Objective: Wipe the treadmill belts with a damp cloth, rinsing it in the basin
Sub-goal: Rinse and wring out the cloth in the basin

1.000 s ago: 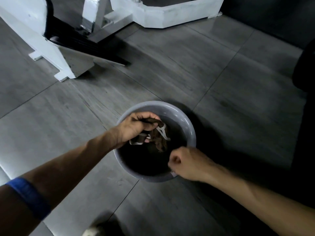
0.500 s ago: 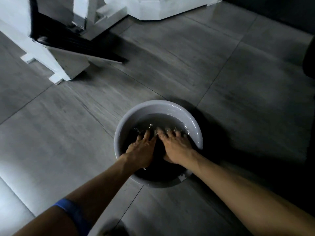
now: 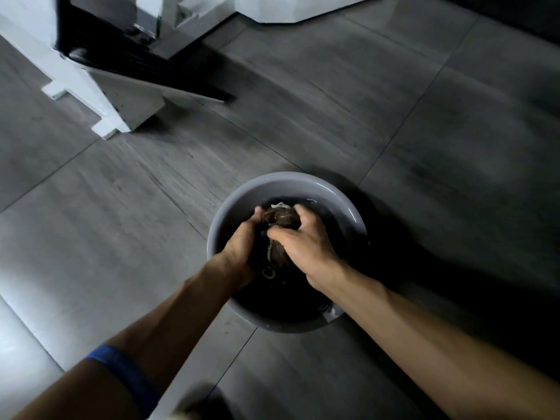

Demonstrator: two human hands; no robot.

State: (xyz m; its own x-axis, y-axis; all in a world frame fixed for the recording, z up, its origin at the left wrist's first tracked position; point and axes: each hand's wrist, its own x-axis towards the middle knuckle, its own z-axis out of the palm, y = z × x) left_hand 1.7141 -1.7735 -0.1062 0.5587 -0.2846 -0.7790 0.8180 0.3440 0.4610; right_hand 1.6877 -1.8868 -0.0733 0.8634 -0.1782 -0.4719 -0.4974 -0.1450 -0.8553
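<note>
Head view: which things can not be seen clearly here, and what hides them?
- Cloth: bunched between the left hand and right hand; its full shape is covered by the fingers.
- Basin bottom: hidden by dark water and both hands.
- Basin near rim: crossed by the two forearms.
- Treadmill: cut off by the top and left edges; the belt surface is dark and blurred.
- Pale object at the bottom edge: cut off, cannot be identified.

Dim grey tiled floor (image 3: pixel 348 95), glossy sheen
</note>
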